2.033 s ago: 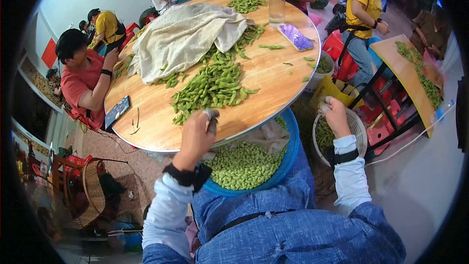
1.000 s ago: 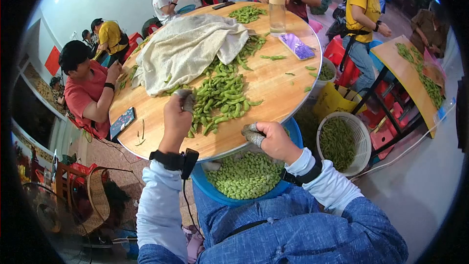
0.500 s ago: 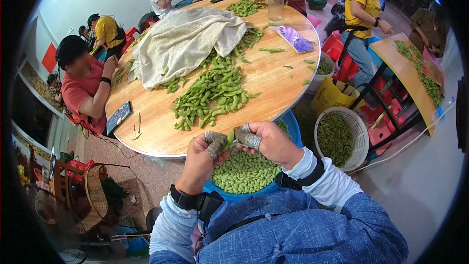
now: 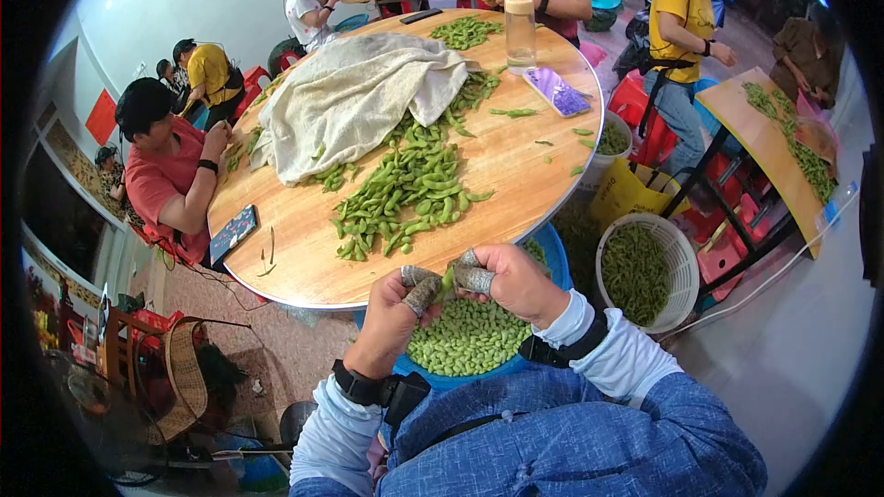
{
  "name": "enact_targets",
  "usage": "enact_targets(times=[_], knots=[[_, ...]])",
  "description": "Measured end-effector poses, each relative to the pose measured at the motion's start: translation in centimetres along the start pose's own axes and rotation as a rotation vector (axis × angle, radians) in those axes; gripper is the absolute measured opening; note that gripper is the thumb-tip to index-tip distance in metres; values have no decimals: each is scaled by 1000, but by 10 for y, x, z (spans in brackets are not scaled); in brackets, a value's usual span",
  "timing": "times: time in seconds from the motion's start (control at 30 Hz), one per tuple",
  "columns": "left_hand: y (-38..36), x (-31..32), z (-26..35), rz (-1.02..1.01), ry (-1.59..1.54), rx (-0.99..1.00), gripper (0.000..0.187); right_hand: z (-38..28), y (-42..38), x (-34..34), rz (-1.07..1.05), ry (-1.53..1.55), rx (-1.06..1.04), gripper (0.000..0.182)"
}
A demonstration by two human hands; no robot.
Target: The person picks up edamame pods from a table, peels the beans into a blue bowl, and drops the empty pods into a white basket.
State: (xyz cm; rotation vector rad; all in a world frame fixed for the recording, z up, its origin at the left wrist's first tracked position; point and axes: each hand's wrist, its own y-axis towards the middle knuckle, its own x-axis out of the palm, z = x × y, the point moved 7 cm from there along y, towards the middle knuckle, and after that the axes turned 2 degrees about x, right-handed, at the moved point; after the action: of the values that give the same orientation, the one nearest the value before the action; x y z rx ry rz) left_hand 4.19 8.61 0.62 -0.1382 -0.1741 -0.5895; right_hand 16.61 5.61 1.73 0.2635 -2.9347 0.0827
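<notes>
Between my hands is a green bean pod (image 4: 447,282), pinched from both sides. My left hand (image 4: 394,311) has its thumb and finger, wrapped in grey tape, closed on the pod's left end. From the right, my right hand (image 4: 514,282) grips the other end with taped thumb and finger. Below them a blue basin (image 4: 405,365) holds many shelled green beans (image 4: 468,336). A heap of unshelled pods (image 4: 405,189) lies on the round wooden table (image 4: 516,175) just beyond my hands, partly under a pale cloth (image 4: 359,97).
A patterned phone (image 4: 233,234), a purple phone (image 4: 557,92) and a bottle (image 4: 520,32) rest on the table. At right stands a white basket (image 4: 681,267) of empty-looking pods beside a yellow bag (image 4: 631,193). Several people sit or stand around; one in red (image 4: 170,175) is at left.
The view has tilted slightly, so the table and basin sit lower in the picture. Both hands stay together on the pod, which now shows less between the fingers.
</notes>
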Motion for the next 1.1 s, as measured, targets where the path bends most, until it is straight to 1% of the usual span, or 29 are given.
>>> enact_targets(times=[0.13,0.23,0.33,0.37,0.47,0.57,0.67,0.77,0.87,0.97,1.07,1.1], knots=[[1,0,-7,19,-38,-24,10,4,3,-3,37,-29,-19,13],[-3,9,16,120,458,263,11,14,7,-8,64,-33,-30,13],[-12,28,36,137,1264,660,16,7,7,-4,53,-45,-100,14],[-11,25,35,153,1264,602,16,2,7,-2,43,-53,-135,14],[-2,10,14,120,1009,521,16,21,11,-2,-71,44,86,15],[5,-1,2,85,631,549,16,29,17,3,-91,294,-21,15],[13,-16,-37,51,1,64,29,30,20,5,-136,292,-95,16],[9,-9,-41,134,-282,-110,38,47,27,2,-194,216,-113,16],[8,-5,-38,118,-305,-113,40,46,26,2,-194,273,-94,15],[6,-8,-40,135,-220,-77,28,43,22,-1,-62,223,8,13],[10,-3,-22,36,400,335,27,36,22,-6,-39,-86,-80,13],[11,-5,-25,26,356,259,26,32,21,-4,-53,-61,-113,13]])
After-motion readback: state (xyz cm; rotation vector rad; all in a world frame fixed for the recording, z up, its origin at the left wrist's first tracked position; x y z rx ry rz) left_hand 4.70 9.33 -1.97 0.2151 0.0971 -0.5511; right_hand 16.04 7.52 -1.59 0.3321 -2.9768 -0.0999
